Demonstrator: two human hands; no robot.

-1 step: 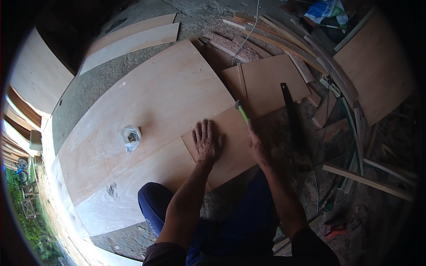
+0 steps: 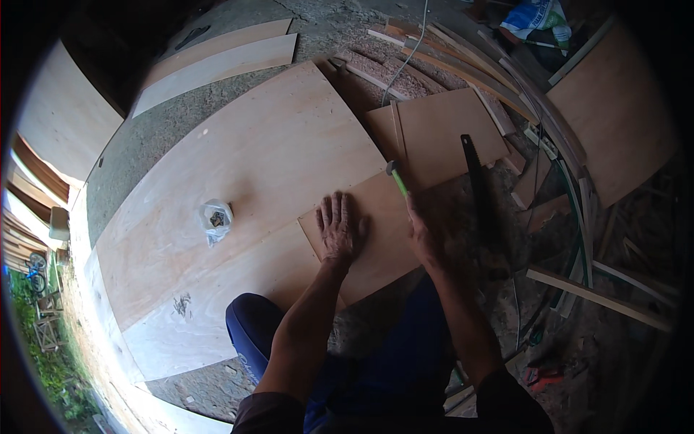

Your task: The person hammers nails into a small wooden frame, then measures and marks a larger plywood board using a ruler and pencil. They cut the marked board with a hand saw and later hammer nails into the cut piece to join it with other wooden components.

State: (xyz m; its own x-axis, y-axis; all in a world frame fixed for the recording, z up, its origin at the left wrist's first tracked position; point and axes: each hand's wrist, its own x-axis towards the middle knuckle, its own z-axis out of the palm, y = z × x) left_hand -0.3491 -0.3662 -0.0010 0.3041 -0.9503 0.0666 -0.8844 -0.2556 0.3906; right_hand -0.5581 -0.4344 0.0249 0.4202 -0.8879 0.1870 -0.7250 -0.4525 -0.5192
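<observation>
My left hand [image 2: 340, 233] lies flat, fingers stretched out, on a smaller plywood piece [image 2: 383, 242] that overlaps a large pale plywood sheet [image 2: 260, 152]. In my right hand [image 2: 424, 235] is a hammer [image 2: 397, 178] with a bright green handle. Its dark head points away from me, close to the corner where the boards meet. To the left of my left hand, a clear plastic bag [image 2: 215, 221] with small dark bits inside stands on the large sheet. A little heap of what look like nails [image 2: 181, 305] lies nearer to me on the left.
A handsaw [image 2: 471, 173] lies to the right of my right hand. Beyond the sheet are a brown board [image 2: 437, 130] and stacked timber strips [image 2: 463, 65]. A loose wooden batten [image 2: 600, 298] and a red tool [image 2: 543, 377] lie at the right among cables. Plywood strips [image 2: 217, 69] rest at the far left.
</observation>
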